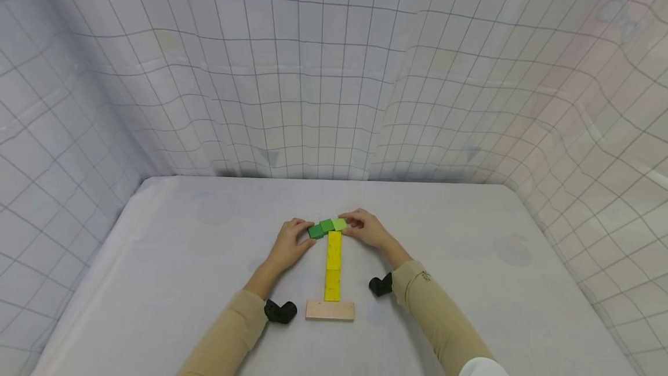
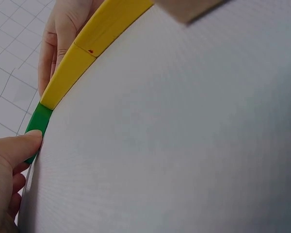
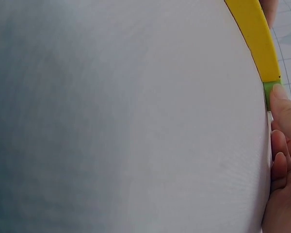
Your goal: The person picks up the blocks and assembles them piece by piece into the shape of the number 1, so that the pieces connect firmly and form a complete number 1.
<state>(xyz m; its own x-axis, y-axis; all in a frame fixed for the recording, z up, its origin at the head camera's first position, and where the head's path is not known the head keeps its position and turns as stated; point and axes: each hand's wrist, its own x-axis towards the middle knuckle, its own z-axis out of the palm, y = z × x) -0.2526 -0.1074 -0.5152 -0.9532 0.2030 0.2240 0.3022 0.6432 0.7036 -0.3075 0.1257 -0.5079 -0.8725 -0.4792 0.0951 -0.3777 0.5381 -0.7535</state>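
Three small green blocks form a slanting row at the far end of the yellow strip in the head view. My left hand point(image 1: 286, 246) pinches the dark green block point(image 1: 315, 231) at the row's left end, thumb on its near side. At the other end, my right hand point(image 1: 369, 231) holds the light green block point(image 1: 340, 224) between thumb and fingers. Between these two lies a mid-green block point(image 1: 326, 226). The far yellow block point(image 1: 334, 250) reaches up to the row, and a second yellow block point(image 1: 331, 285) continues it toward me. In the right wrist view, the thumb point(image 3: 284, 109) presses the light green block.
A plain wooden block point(image 1: 330, 310) lies crosswise at the near end of the yellow strip. Everything rests on a white-covered table point(image 1: 182, 260). Grid-patterned curtains point(image 1: 334, 74) hang behind and at both sides. Black wrist devices point(image 1: 280, 311) sit at both cuffs.
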